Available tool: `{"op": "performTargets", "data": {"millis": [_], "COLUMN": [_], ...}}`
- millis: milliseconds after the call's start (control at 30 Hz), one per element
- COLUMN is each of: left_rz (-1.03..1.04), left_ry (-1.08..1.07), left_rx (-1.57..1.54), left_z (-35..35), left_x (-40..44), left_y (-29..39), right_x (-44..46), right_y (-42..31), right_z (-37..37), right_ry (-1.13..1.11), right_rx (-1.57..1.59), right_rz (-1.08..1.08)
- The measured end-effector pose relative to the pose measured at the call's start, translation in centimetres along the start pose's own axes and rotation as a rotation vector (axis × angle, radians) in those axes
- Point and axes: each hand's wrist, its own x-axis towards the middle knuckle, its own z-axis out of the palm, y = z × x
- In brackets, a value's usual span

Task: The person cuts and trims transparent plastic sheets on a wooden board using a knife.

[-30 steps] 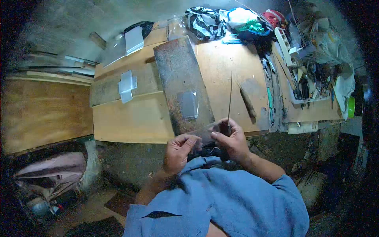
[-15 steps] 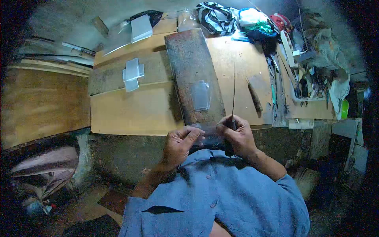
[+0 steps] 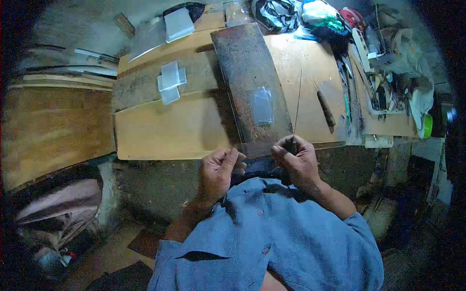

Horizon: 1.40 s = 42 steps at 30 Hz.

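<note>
My left hand (image 3: 219,167), with thumb and fingers pinched together, holds one end of a clear plastic sheet (image 3: 258,149). The see-through sheet spans the gap between my hands, in front of my shirt. My right hand (image 3: 300,157) is closed around the dark handle of a tool with a long thin metal shaft (image 3: 297,104) pointing up and away. Its fingertips are at the sheet's other end; whether they grip it too I cannot tell. Just beyond my hands, several clear plastic pieces (image 3: 262,105) lie on a dark worn board (image 3: 247,63).
More clear pieces (image 3: 170,82) lie crosswise on the table (image 3: 165,131) at left, and a stack of sheets (image 3: 178,24) sits behind. A brown wooden-looking handle (image 3: 325,109) lies to the right. A tray of tools (image 3: 386,104) and plastic bags (image 3: 276,15) line the far and right sides.
The view has shifted, so the table and its things appear further right and higher. My hands are slightly further apart, both still holding the same things.
</note>
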Motion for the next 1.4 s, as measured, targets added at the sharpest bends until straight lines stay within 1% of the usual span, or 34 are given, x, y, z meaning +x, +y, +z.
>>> {"op": "performTargets", "data": {"millis": [67, 233, 400, 500, 633, 700, 800, 1033, 1100, 1133, 1167, 1200, 1233, 1267, 1300, 1333, 1367, 1400], "left_rz": [0.009, 0.047, 0.109, 0.105, 0.104, 0.124, 0.103, 0.111, 0.174, 0.184, 0.093, 0.002, 0.042, 0.052, -0.032, -0.117, -0.074, -0.065], "left_ry": [0.024, 0.07, 0.111, 0.121, 0.126, 0.063, 0.047, 0.071, -0.038, -0.041, -0.15, -0.259, -0.342, -0.346, -0.411, -0.473, -0.431, -0.43], "left_rx": [-0.026, -0.05, 0.029, 0.024, -0.008, -0.046, -0.03, 0.004, 0.074, 0.078, 0.198, 0.319, 0.403, 0.408, 0.356, 0.304, 0.219, 0.225], "left_z": [-0.5, -1.8, -2.6, -2.7, -3.1, -3.5, -3.6, -2.8, -2.9, -2.8, -2.6, -2.3, -1.8, -1.5, -1.4, -1.3, -0.7, -0.4], "left_x": [0.0, 0.0, 0.1, 0.2, 0.5, 0.7, 0.8, 0.7, 1.1, 1.2, 1.3, 1.3, 1.4, 1.6, 1.9, 2.1, 2.2, 2.4], "left_y": [-0.3, -0.9, -1.0, -0.4, -0.9, -1.0, -0.6, 0.3, 0.5, 1.1, 1.9, 2.9, 3.8, 3.9, 3.7, 3.6, 3.2, 2.7], "right_x": [0.1, 0.5, 0.6, 0.7, 0.9, 1.0, 1.3, 1.5, 1.8, 2.0, 2.1, 2.3, 2.6, 2.8, 2.9, 3.1, 3.3, 3.8], "right_y": [0.2, 1.4, 1.1, 1.4, 1.5, 1.7, 1.8, 0.9, 0.5, -0.2, -1.0, -2.0, -3.3, -4.1, -4.4, -4.6, -4.7, -4.4], "right_z": [0.4, 1.2, 2.4, 2.6, 2.7, 2.6, 2.5, 1.6, 0.6, 0.0, -0.3, -0.2, 0.3, 0.7, 0.7, 0.7, 0.6, 0.6], "right_ry": [-0.009, -0.017, 0.009, 0.023, 0.019, 0.014, 0.002, -0.021, -0.043, -0.171, -0.297, -0.294, -0.334, -0.373, -0.371, -0.408, -0.443, -0.446], "right_rx": [-0.002, 0.018, 0.035, 0.006, -0.009, 0.009, -0.009, -0.036, -0.049, -0.081, -0.115, -0.113, 0.0, 0.112, 0.112, -0.005, -0.123, -0.124], "right_rz": [-0.059, -0.024, -0.019, 0.012, -0.006, -0.014, -0.05, -0.033, -0.047, -0.066, -0.083, -0.092, 0.109, 0.308, 0.298, 0.149, -0.003, -0.013]}}
